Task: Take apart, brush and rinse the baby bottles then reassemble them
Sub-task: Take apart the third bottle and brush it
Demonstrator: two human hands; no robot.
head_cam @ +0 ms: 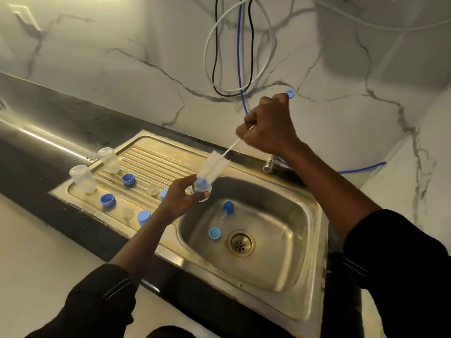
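Nearest me in the sink (312,240) lies a blue ring (214,233), at nine o'clock from the drain (241,243). A blue cap (228,207) sits further in, at about eleven o'clock.

Over the basin's far-left rim, my left hand (181,198) has its grip curled round a small clear bottle (202,191), fingers and thumb pinching its body. The brush (214,167) meets the bottle's mouth from one o'clock. There is blue at that mouth; the view is soft there, so it may be the brush's tip or part of the bottle.

At nine o'clock from that hand, the drainboard (156,159) carries two standing bottles (83,179), loose blue caps (107,200) and pale teats (127,212).

Further off, my right hand (268,123) is fisted tight round the brush's thin handle. Beyond it are the tap (269,164), the dark desk (61,113) and the wall cables (240,57).

I judge this to be the brushing step. To do it well, I'd line the handle up with the bottle's axis and push the bristles fully to the base. Then I'd twist while the left grip holds firm, keeping everything over the basin to catch drips.
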